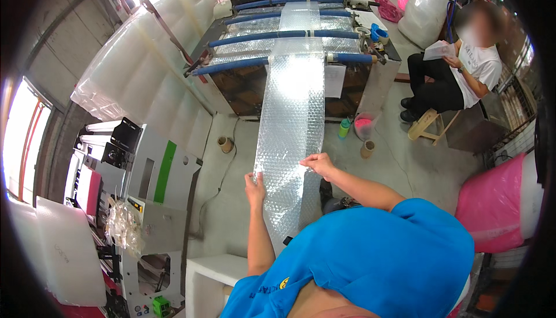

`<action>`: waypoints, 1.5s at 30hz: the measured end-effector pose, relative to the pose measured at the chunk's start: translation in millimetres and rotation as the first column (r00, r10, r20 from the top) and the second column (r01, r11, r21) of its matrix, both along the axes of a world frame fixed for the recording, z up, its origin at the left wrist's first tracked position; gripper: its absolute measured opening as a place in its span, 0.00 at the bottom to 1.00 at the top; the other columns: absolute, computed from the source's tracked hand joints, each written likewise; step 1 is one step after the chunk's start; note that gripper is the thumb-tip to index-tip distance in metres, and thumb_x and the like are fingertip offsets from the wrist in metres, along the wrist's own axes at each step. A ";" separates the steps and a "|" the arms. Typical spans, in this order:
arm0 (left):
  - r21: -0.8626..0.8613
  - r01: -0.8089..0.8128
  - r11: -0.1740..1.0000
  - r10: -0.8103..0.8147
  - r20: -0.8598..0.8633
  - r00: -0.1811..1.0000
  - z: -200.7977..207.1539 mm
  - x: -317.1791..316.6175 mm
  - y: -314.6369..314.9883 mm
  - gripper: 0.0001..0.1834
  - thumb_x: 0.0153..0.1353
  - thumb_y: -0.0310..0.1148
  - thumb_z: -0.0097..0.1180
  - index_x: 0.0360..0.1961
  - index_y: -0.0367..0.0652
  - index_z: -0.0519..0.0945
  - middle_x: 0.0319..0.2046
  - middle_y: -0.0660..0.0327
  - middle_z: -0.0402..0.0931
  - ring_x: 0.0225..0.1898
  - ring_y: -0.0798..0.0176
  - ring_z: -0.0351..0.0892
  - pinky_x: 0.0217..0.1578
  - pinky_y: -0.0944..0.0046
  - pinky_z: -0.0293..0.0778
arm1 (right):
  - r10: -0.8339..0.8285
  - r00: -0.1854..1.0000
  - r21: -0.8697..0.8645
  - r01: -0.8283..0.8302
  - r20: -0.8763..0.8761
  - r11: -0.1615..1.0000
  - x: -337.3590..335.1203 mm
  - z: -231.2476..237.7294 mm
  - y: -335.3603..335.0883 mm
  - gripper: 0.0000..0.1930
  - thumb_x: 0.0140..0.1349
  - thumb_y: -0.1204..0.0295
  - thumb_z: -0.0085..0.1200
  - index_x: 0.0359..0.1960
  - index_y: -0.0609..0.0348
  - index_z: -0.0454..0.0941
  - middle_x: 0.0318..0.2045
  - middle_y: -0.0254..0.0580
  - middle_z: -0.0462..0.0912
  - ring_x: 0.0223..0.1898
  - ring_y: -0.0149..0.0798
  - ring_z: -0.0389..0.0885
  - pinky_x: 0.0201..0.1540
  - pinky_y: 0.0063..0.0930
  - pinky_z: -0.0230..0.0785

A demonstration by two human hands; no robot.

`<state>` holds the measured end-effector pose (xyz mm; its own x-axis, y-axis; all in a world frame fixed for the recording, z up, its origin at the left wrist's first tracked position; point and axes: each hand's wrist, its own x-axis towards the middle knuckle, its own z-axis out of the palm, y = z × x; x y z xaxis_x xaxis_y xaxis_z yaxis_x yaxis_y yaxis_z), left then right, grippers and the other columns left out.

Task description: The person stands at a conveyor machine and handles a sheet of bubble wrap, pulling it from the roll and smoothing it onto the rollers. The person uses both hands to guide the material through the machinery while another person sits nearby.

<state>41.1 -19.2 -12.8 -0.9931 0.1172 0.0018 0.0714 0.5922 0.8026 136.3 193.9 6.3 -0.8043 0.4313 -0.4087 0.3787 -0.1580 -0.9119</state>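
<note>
A long strip of clear bubble wrap point(289, 121) runs from the blue rollers of a machine point(289, 35) down toward my body. My left hand point(255, 189) is closed on the strip's left edge, the thumb lying over its top face. Farther up and to the right, my right hand point(318, 165) pinches the film near its right side between thumb and fingers. Between the machine and my hands the strip hangs over the floor. Its lower end passes down in front of my blue shirt, where my body hides part of it.
Large wrapped rolls point(150, 51) stand at the left behind a grey machine panel point(165, 185). On the floor are a green bottle point(344, 128), a pink-filled container point(364, 124) and cardboard cores point(367, 149). A seated person point(463, 69) holds papers at the right, above a pink-wrapped roll point(492, 208).
</note>
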 end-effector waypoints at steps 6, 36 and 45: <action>-0.115 0.014 0.993 -0.006 0.072 0.997 16.4 -9.9 -7.1 0.17 0.55 0.46 0.43 0.29 0.41 0.70 0.21 0.50 0.72 0.25 0.49 0.71 0.28 0.54 0.64 | -0.037 0.999 0.032 0.037 -0.017 0.999 1.5 21.3 -8.3 0.10 0.41 0.67 0.61 0.21 0.60 0.78 0.19 0.32 0.75 0.20 0.23 0.66 0.23 0.19 0.59; -0.456 0.466 0.758 -0.039 0.681 0.731 -131.7 -93.1 97.1 0.24 0.59 0.48 0.27 0.50 0.48 0.64 0.48 0.53 0.65 0.51 0.53 0.63 0.48 0.51 0.59 | -0.023 0.952 0.225 -0.048 0.305 0.973 -53.4 -127.5 90.1 0.09 0.38 0.65 0.62 0.19 0.57 0.79 0.17 0.33 0.77 0.20 0.25 0.71 0.26 0.20 0.64; -0.508 0.208 0.836 0.069 0.473 0.879 -76.0 -144.7 177.7 0.19 0.59 0.46 0.27 0.43 0.49 0.65 0.38 0.51 0.71 0.42 0.48 0.69 0.40 0.50 0.64 | -0.080 0.991 0.345 0.039 0.104 0.938 -127.3 -91.6 154.1 0.11 0.40 0.64 0.61 0.21 0.58 0.79 0.18 0.33 0.77 0.21 0.25 0.72 0.27 0.19 0.64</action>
